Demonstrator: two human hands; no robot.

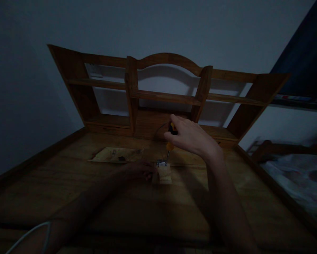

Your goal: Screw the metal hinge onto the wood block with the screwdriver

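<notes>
My right hand grips the yellow-and-black handle of a screwdriver, with the fingers closed around its top. The metal shaft points down at a small shiny metal fitting, which looks like a hinge. That fitting lies on the far end of a small pale wooden block resting on the desk. In deep shadow, my left hand has its fingers curled in against the left side of the block. Exactly where the screwdriver tip meets the metal is too dark to make out.
Behind the block, a pale wooden board lies on the wooden desk. A wooden shelf unit stands at the desk's back against the wall. A raised edge runs along the right side, with a covered bed beyond.
</notes>
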